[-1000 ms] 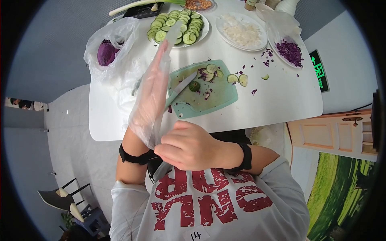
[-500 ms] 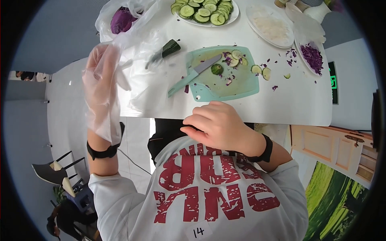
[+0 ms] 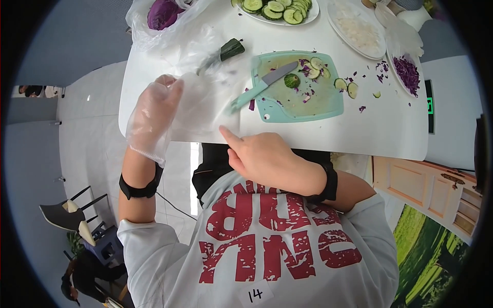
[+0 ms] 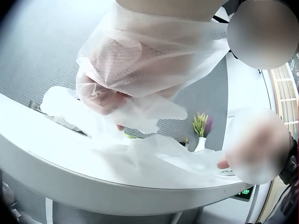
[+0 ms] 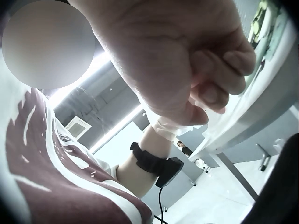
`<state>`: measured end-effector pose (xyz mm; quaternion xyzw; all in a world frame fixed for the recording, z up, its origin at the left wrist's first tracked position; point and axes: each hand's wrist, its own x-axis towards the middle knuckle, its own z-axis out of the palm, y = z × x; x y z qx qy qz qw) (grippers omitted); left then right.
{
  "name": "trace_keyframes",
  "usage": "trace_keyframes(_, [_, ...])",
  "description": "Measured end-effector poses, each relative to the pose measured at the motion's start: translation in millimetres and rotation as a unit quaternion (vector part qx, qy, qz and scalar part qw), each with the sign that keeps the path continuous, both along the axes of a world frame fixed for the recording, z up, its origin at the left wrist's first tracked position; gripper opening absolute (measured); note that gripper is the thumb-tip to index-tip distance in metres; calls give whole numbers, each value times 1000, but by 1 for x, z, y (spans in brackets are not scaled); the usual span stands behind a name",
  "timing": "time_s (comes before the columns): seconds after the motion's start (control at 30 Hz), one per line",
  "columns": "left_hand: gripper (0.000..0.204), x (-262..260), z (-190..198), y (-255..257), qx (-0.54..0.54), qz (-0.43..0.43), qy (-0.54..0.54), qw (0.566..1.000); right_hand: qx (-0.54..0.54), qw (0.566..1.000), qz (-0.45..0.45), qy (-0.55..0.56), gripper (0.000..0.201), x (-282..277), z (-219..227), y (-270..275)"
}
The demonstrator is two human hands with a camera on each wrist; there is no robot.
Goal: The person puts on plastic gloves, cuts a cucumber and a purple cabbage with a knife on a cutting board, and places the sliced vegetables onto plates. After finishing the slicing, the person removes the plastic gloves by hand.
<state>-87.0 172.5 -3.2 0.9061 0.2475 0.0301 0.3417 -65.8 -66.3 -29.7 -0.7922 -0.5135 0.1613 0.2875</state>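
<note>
My left hand (image 3: 156, 110) wears a loose clear plastic glove (image 4: 140, 70), baggy round the fingers. Thumb and fingertips pinch thin, clear glove plastic (image 3: 197, 100), which spreads rightward over the table's front edge. Bare, my right hand (image 3: 267, 154) hovers by that edge, its index finger stretched toward the film and its other fingers loosely curled round nothing. Farther right lies a pale green cutting board (image 3: 308, 110) with a knife (image 3: 269, 82), a cucumber end (image 3: 292, 80), cucumber slices and purple scraps. A dark green cucumber piece (image 3: 232, 49) lies left of the board.
Behind stand a plate of cucumber slices (image 3: 280, 14), a plate of pale slices (image 3: 359, 31) and a dish of shredded purple cabbage (image 3: 405, 72). A cabbage chunk (image 3: 163, 13) sits in a plastic bag at back left. Stray slices and shreds lie right of the board.
My left hand, gloved throughout, has swung left and then back a little to the right, now with plastic between its fingers. The right hand has let go of the glove cuff and extended its index finger.
</note>
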Motion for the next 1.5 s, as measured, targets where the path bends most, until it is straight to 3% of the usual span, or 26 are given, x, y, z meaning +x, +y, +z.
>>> trace_keyframes(0.13, [28,-5,0,-12,-22,-9,20,1000,-48,997,-52,22,57,0,4,2])
trace_keyframes(0.23, [29,-7,2,-26,-30,-20,55,998,13,989,-125,81,63,6,1,-1])
trace_keyframes(0.3, [34,-9,-6,-31,-30,-51,39,997,88,955,-165,232,66,12,-1,-6])
trace_keyframes(0.33, [40,-9,-6,-34,-28,-78,25,996,89,955,-167,230,66,14,-3,-8])
trace_keyframes(0.4, [35,-11,1,-50,-63,-69,50,994,181,890,-200,367,63,19,-12,-13])
trace_keyframes(0.43, [31,-10,7,-59,-98,-57,77,991,224,860,-174,425,65,22,-28,-17])
trace_keyframes(0.47, [31,-9,13,-66,-98,-60,76,991,225,860,-176,423,65,24,-24,-19])
trace_keyframes(0.53, [32,-6,24,-76,-209,-27,133,969,192,825,-199,492,60,27,-13,-23])
trace_keyframes(0.67, [37,-2,24,-86,-243,-35,145,959,167,846,-181,473,53,33,-10,-33])
trace_keyframes(0.77, [43,-2,13,-93,-282,-19,78,956,126,846,-189,481,48,31,-4,-38])
trace_keyframes(0.83, [44,3,10,-99,-310,-5,54,949,206,924,-136,294,50,29,-19,-40])
trace_keyframes(0.93, [39,11,20,-109,-350,8,48,936,192,941,-133,246,51,27,-15,-46])
trace_keyframes(1.07, [34,19,2,-119,-310,-5,-21,951,157,942,-120,270,51,28,-2,-55])
trace_keyframes(1.17, [29,22,-4,-119,-295,-35,-43,954,176,953,-115,220,54,29,-2,-60])
trace_keyframes(1.23, [27,26,-5,-118,-251,-43,-35,966,204,925,-144,288,58,30,-2,-65])
trace_keyframes(1.37, [25,25,1,-131,-236,-64,-66,967,232,903,-177,314,61,34,-3,-72])
trace_keyframes(1.5, [18,25,0,-142,-170,-127,-148,966,285,908,-125,282,70,41,8,-80])
